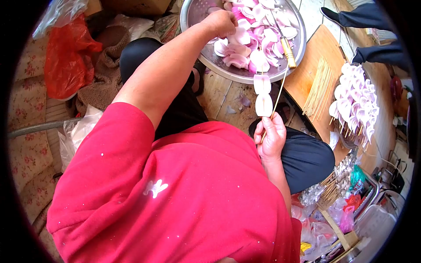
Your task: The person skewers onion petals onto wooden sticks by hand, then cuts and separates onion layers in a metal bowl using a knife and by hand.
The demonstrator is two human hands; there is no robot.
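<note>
My left hand [222, 23] is over the left part of a metal basin [210, 62] full of pink and white petal-like pieces [237, 60], its fingers curled; what they hold, if anything, is hidden. Below the basin, my right hand [271, 135] pinches thin wooden sticks [278, 97]. On one stick, pale pieces [263, 105] are threaded in a row above the fingers. A tool with a wooden handle [288, 53] and a metal shaft rests across the basin's right side.
Bare sticks [319, 90] lie on a wooden board [316, 49] at the right. Beside them stand many skewers of petals [356, 101]. Plastic bags [320, 234] fill the lower right. A red bag [70, 61] hangs at the left. Another person's legs [366, 16] show at the upper right.
</note>
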